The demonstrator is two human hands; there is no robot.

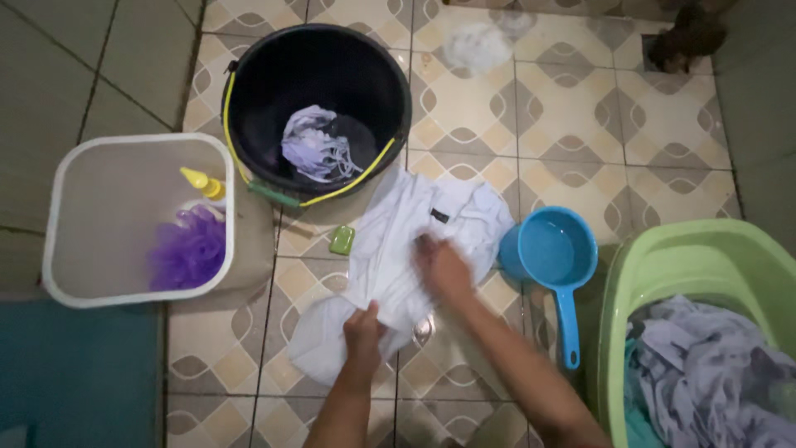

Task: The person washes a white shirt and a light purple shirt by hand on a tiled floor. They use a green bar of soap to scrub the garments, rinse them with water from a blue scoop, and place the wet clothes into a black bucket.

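Right fingers: firstly, your right hand (442,267) lies palm down on the white garment (398,249), blurred; the fingers (427,247) look curled and pressed into the cloth, though you cannot tell each one apart.
Left fingers: your left hand (363,329) has its fingers (371,314) bunched together, pinching a fold of the same garment near its lower edge.
Garment: soft, thin, white cloth, crumpled and spread flat on the floor between the two hands; a small dark tag sits near its collar.
Floor: glossy tiles (564,116) in cream with a tan and brown curved pattern, a foamy patch near the top.
Soap: a small green rounded block (341,240) lies on the tiles just beside the garment's left edge.
Bucket: round black plastic bucket (249,91) with a yellow wire handle and green grip, touching the top of the garment; inside it lies a twisted pale lilac cloth (313,145).
Dipper: blue plastic scoop (557,253) with a long handle, just right of the garment, its bowl showing nothing inside.
Basin: light green plastic basin (663,265) at the lower right, holding a heap of wrinkled grey-lilac clothes (705,373).
Bin: white square tub (124,158) at the left, holding a frilly purple mesh sponge (189,249) and a yellow-capped bottle (203,182).
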